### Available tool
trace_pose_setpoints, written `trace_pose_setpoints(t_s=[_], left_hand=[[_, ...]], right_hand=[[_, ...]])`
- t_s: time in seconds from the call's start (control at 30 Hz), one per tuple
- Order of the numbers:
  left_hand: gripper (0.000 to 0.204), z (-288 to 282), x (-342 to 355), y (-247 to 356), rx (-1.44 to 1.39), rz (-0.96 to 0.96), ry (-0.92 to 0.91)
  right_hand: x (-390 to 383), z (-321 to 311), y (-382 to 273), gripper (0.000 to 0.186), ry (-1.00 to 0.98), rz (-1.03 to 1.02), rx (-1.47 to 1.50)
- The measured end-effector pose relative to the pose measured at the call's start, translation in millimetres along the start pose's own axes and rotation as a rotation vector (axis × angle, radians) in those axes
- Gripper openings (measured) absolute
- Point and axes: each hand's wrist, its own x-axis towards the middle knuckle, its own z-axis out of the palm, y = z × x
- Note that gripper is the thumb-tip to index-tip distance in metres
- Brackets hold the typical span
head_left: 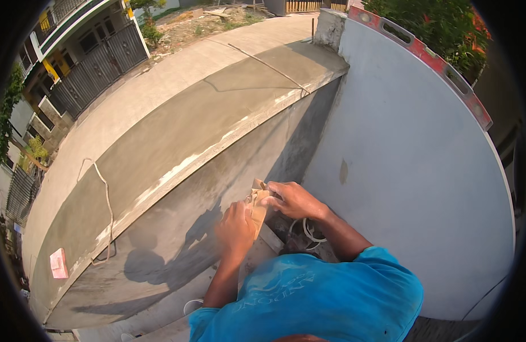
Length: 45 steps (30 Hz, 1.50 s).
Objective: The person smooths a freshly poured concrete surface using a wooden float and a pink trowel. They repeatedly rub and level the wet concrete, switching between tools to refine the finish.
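Observation:
Both of my hands are raised in front of my blue shirt, close together around a folded, creased piece of tan-brown paper (259, 214). My left hand (235, 228) grips its near left side, with the fingers bent over it. On the upper right side, my right hand (294, 199) pinches the same paper between thumb and fingers. Some of the paper is hidden behind the fingers, and I cannot make out whether anything is inside it. Just past my hands stands a grey plastered wall face (206, 194), partly in shadow.
A smooth grey-white wall (399, 148) rises on my right, with a red spirit level (439, 65) along its top. The concrete ledge (177, 108) ahead carries a pink-and-white packet (59, 264), a bent cord (109, 208) and a thin rod (268, 65). White tubing (314, 235) lies below my right forearm.

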Motion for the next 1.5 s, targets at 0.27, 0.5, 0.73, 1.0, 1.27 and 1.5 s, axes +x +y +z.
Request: trace_pose_setpoints(t_s=[0.27,0.5,0.73,1.0,1.27,1.5], left_hand=[[0.013,43.0,11.2,-6.4,-0.082,0.026,0.095],[0.017,51.4,14.8,1.6,-0.281,-0.101,0.015],[0.019,65.8,24.7,11.2,-0.315,-0.163,0.097],[0.019,75.1,24.7,28.4,-0.495,-0.242,0.152],[0.022,90.0,22.1,19.5,-0.608,-0.292,0.314],[0.027,84.9,26.9,33.2,-0.775,-0.418,0.376]], right_hand=[[11.1,-3.2,22.5,0.030,0.104,0.066,0.058],[12.6,8.1,36.0,0.033,0.277,0.015,0.186],[26.0,47.7,49.8,0.031,0.484,0.113,0.145],[27.3,68.5,47.1,0.035,0.503,0.212,0.020],[25.6,75.8,58.0,0.017,0.568,-0.098,-0.253],[27.2,86.7,76.9,0.013,0.549,-0.079,-0.384]])
